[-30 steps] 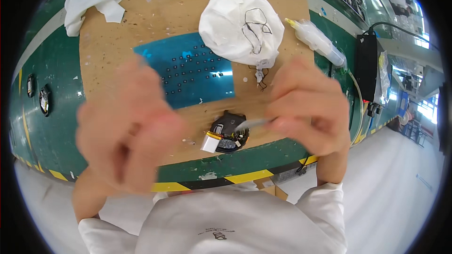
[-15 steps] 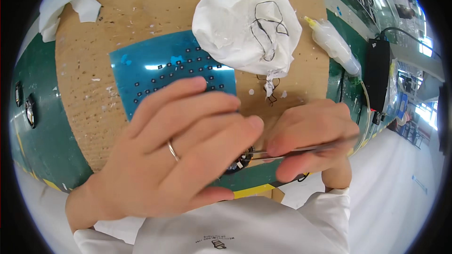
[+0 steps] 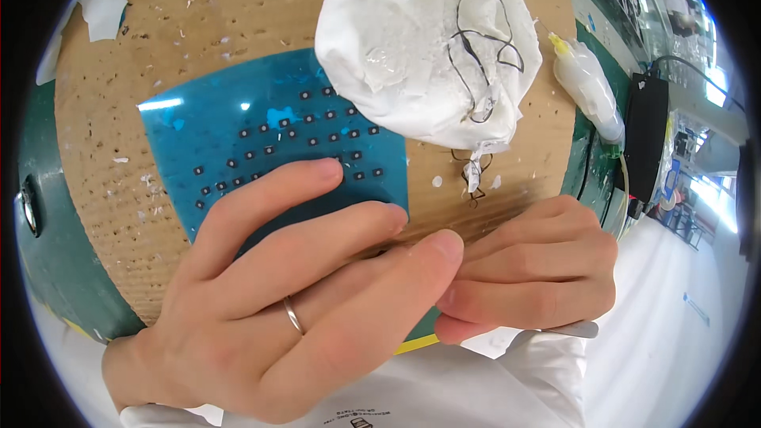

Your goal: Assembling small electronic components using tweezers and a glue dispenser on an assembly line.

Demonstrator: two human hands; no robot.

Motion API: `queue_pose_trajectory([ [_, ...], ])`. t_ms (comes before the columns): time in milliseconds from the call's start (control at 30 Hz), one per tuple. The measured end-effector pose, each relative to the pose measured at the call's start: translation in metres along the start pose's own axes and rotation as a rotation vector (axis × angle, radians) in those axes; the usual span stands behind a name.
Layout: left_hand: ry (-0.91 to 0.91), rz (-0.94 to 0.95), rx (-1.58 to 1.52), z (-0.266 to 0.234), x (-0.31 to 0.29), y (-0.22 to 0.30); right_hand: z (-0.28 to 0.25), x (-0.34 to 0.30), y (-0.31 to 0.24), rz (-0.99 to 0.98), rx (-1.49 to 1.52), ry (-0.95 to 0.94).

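My left hand point(image 3: 293, 309), with a ring on one finger, is bent over the lower part of a blue sheet point(image 3: 230, 107). Its thumb and the round dark electronic part beneath its fingers, visible half a second ago, are now hidden. Several small black square pieces point(image 3: 312, 142) dot the sheet in rows. Close to the left fingertips, my right hand point(image 3: 531, 269) is closed on metal tweezers point(image 3: 583, 330); only their rear end shows below the palm, and the tips are out of sight.
Cardboard point(image 3: 103, 190) covers the green bench point(image 3: 59, 261). Beyond the hands lies a round white-covered object point(image 3: 388, 24) with a looped black wire point(image 3: 468, 43) on top. At the right are a yellow-tipped dispenser point(image 3: 588, 87) with a tube and a black box point(image 3: 640, 143).
Both hands appear lower in the picture, and the bench layout has shifted with the view. The right hand has turned, so the tweezers and the round part are now mostly or wholly covered.
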State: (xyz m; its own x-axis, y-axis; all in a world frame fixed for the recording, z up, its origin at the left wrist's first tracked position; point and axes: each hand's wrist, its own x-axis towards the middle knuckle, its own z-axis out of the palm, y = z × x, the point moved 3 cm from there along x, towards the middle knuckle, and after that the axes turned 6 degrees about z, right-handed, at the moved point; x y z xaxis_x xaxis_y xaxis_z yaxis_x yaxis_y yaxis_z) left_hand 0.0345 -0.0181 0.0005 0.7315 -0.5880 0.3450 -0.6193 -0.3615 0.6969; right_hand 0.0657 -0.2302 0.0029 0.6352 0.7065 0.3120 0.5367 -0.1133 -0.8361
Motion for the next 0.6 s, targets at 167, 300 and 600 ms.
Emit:
queue_pose_trajectory([
  [167, -0.181, -0.1, 0.053, -0.013, 0.009, 0.012, 0.002, 0.001, -0.001, 0.0, -0.006, 0.007],
  [300, -0.177, -0.117, 0.074, -0.01, 0.008, 0.013, 0.003, 0.001, 0.0, -0.005, 0.008, 0.037],
  [600, -0.119, -0.099, 0.073, -0.011, 0.003, 0.014, 0.006, 0.003, -0.002, -0.016, -0.02, 0.052],
])
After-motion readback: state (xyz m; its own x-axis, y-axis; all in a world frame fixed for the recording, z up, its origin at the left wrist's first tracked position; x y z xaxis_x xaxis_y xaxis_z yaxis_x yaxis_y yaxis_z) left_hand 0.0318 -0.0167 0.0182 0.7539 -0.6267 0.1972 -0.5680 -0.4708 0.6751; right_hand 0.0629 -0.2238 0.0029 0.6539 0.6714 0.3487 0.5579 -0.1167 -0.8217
